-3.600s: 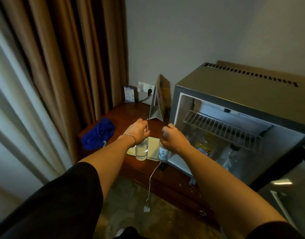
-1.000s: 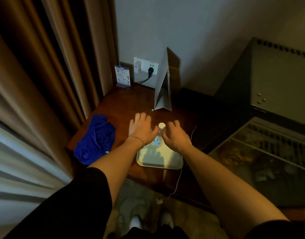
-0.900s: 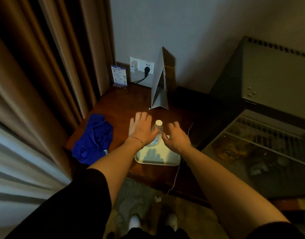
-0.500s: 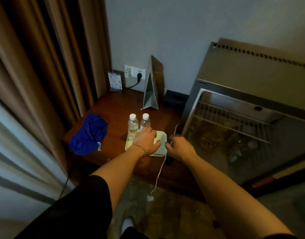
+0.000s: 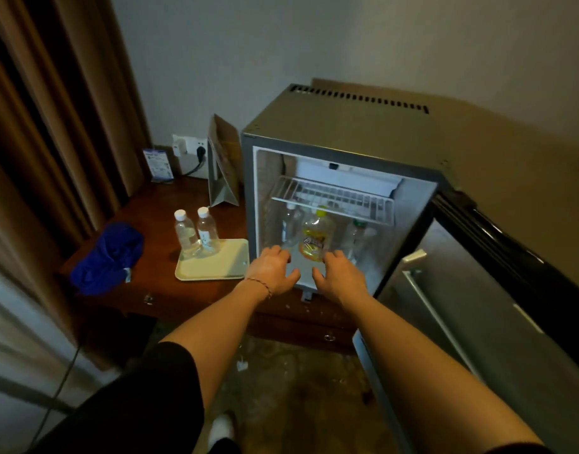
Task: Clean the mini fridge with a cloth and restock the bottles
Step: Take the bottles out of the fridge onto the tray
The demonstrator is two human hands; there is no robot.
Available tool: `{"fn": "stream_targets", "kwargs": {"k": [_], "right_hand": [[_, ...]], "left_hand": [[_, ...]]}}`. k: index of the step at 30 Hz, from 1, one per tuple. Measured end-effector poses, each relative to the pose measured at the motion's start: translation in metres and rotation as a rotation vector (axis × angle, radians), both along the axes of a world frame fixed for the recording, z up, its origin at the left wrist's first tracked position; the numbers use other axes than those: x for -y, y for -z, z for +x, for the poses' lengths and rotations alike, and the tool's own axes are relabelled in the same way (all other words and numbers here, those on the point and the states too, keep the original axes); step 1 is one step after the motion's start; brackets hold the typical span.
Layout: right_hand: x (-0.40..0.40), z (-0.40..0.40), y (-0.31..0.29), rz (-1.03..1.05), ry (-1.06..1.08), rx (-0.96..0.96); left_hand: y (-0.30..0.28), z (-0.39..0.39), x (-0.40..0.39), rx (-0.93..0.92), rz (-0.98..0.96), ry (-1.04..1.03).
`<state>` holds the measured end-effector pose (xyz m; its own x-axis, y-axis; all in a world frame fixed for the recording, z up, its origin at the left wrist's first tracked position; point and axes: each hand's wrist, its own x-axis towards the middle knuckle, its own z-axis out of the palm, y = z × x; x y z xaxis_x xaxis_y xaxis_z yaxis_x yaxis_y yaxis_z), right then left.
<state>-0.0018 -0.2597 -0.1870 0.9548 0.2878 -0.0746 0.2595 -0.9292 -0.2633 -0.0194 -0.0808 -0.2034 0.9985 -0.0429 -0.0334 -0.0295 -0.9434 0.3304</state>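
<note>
Head view, the only one supplied: the mini fridge [image 5: 340, 136] is standing on a wooden desk [image 5: 157, 204] with its door [image 5: 471, 322] swung fully open to the right, which is leaving the whole cavity accessible from the front. Both hands are reaching level with the lower opening; the left hand [image 5: 275, 271] and the right hand [image 5: 339, 273] are hovering with fingers spread and relaxed, holding nothing and touching no bottle. Between and just beyond them a yellow drink bottle [image 5: 316, 239] is standing upright on the fridge floor under the wire shelf [image 5: 334, 198], flanked by a clear bottle [image 5: 289, 224] on its left and a green-capped bottle [image 5: 357, 235] on its right. The paired approach suggests, in my judgement, that the person is preparing to lift out remaining stock so the interior can be wiped. Two water bottles [image 5: 196, 234] are standing upright at the far left edge of a pale tray [image 5: 216, 267] just beside the fridge, apparently staged there for easy return. The blue cloth [image 5: 108, 257] is lying crumpled at the desk's left end, well apart from the fridge, so wiping does not appear to have begun. A folded card stand [image 5: 221, 168] is standing near the wall socket [image 5: 188, 149].
</note>
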Motion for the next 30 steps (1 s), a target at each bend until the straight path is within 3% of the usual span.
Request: {"fn": "stream_targets", "kwargs": {"k": [12,17,30], "right_hand": [[0.024,0.024,-0.003,-0.001,0.204,-0.030],[0.026,0.054,-0.007,0.046,0.359,-0.013],[0.029,0.104,0.022,0.121,0.359,-0.034]], "left_hand": [[-0.019,0.060,0.025,-0.049,0.101,0.093],[-0.008,0.097,0.025,-0.030,0.027,0.197],[0.013,0.143,0.037,0.011,-0.062,0.230]]}}
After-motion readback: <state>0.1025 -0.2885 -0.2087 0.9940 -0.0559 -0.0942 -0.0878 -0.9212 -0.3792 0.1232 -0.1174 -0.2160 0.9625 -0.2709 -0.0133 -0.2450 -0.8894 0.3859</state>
